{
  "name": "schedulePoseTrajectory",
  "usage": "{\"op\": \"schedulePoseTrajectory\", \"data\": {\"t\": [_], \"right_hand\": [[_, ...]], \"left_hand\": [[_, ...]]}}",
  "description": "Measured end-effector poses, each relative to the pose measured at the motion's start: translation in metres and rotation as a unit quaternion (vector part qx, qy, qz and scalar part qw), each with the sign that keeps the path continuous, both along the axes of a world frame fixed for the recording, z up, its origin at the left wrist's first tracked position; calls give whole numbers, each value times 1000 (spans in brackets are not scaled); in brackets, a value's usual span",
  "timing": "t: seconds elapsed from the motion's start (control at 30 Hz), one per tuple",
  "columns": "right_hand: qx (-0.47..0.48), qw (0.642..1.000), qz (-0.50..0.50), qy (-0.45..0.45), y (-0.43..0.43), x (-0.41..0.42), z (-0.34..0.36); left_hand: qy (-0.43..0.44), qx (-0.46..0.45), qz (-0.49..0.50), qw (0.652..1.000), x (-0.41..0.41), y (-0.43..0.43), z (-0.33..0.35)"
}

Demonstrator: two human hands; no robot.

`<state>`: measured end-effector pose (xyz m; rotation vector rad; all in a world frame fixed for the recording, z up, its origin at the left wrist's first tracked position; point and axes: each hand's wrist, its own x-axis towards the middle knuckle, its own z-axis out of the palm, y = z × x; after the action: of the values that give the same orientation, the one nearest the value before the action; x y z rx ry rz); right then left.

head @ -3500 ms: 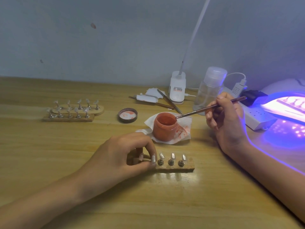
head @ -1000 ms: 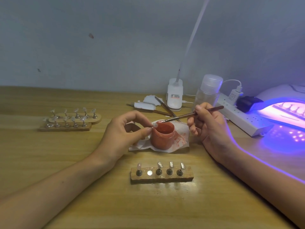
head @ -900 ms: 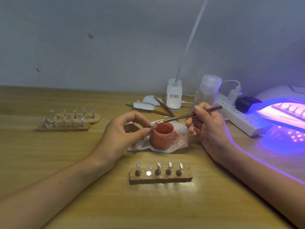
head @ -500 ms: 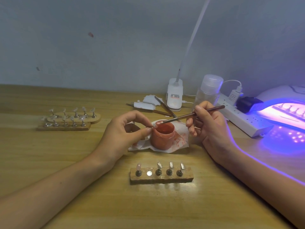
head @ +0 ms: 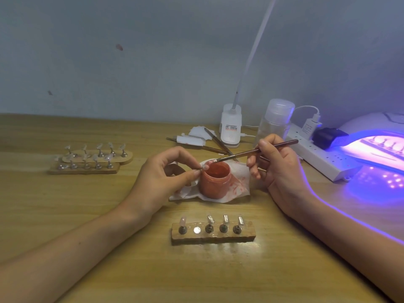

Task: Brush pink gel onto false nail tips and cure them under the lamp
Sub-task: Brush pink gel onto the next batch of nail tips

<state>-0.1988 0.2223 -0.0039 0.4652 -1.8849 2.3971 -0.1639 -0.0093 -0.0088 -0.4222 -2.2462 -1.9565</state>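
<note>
At the far left, the two pale wooden racks of clear nail tips on metal stands point(head: 87, 159) lie as they did a few seconds ago. The change is nearer the middle. The left hand point(head: 166, 176), which was then resting on the near wooden block of five sockets point(head: 213, 236), has lifted one stand away, and the second socket now shows only a bare silver disc point(head: 197, 230). On the first stand there is a pink-coated tip point(head: 182, 220), while the three to the right look uncoated. I judge this to be the second tip of this block being painted, with three left to do.

The left hand now grasps that small stand in a pinch between thumb and forefinger, the other fingers curled below. It holds the small clear false nail tip point(head: 205, 166) just at the left rim of the open orange-pink gel jar point(head: 215, 180), which stands on a stained white tissue point(head: 238, 189). Over the last second the pose has hardly moved.

The thin brown-handled brush point(head: 255, 151), earlier poised at the jar, now has its bristles on or just at the tip. The right hand point(head: 279, 169) grips the handle like a pen, thumb and forefinger closed round it.

At the far right, the white curing lamp point(head: 376, 149) glows violet with another rack inside.
</note>
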Motion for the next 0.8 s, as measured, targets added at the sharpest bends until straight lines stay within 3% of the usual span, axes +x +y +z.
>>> {"op": "schedulePoseTrajectory", "data": {"t": [0.8], "right_hand": [[7,999,-15,27,0,3,1]], "left_hand": [[-3,-2,1,1000,-1,0,1]]}}
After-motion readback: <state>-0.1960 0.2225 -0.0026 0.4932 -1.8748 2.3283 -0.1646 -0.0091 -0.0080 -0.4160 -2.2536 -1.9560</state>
